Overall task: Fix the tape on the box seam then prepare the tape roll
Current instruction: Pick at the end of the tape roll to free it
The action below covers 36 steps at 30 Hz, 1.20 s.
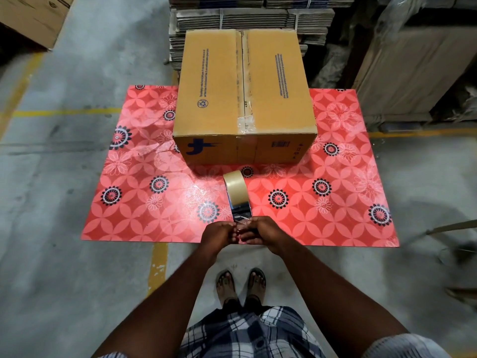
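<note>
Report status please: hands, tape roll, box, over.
Left hand and right hand pinch tape strip, tape roll dangling. Box taped along seam, on mat. Nothing obstructing.

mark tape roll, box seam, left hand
tape roll point(234, 180): head view, outer tan face.
box seam point(241, 81): head view, middle of taped top seam.
left hand point(219, 232): head view, back of hand.

The floor point(77, 73) is grey concrete with worn yellow lines point(64, 112). A red mat with flowers point(335, 164) lies flat on it. Flat cardboard stacks point(232, 16) stand at the back. Big wrapped cartons point(413, 60) stand on the right.
</note>
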Available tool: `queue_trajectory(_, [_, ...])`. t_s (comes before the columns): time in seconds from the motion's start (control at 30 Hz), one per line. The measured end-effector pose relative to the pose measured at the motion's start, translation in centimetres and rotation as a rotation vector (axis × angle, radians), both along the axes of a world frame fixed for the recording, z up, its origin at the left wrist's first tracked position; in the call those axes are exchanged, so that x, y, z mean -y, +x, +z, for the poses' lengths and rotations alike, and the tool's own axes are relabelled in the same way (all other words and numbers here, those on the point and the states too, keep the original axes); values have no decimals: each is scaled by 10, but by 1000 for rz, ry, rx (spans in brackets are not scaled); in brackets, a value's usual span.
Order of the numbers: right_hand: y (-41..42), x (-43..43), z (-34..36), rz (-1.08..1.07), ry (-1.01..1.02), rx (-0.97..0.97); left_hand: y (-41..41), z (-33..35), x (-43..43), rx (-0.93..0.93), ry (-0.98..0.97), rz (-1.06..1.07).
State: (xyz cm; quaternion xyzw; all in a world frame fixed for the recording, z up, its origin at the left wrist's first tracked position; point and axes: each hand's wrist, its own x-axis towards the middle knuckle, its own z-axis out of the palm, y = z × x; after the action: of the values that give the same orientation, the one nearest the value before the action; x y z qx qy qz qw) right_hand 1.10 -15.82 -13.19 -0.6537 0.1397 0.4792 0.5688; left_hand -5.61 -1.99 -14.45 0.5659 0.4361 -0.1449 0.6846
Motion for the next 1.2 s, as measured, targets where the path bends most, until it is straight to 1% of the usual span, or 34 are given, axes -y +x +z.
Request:
queue_trajectory(0.1, [0,1,0,13,6,-4,1,-2,1,-10,-52,37])
queue_trajectory(0.17, [0,1,-1,24,9,25,1,-6,3,14,-57,8])
queue_trajectory(0.3, [0,4,-5,56,-6,68,-1,-8,4,37,47,-78])
queue_trajectory(0.37, [2,8,-4,72,4,69,-2,-4,3,43,58,-96])
queue_trajectory(0.47, [6,16,-1,99,37,24,-2,-2,3,51,31,-123])
queue_trajectory(0.57, [11,20,0,86,79,-46,-1,1,4,34,-48,-90])
queue_trajectory(0.67, [13,19,2,76,42,-32,0,4,9,21,-128,-43])
queue_trajectory(0.73, [11,16,0,76,22,19,1,4,11,30,-113,-59])
queue_trajectory(0.87, [8,16,-5,81,-4,104,4,2,12,24,-24,-114])
queue_trajectory(1.03, [14,27,-6,111,11,111,4,9,7,4,-71,-160])
queue_trajectory(1.2, [19,28,-2,83,40,36,5,11,7,-12,-129,-163])
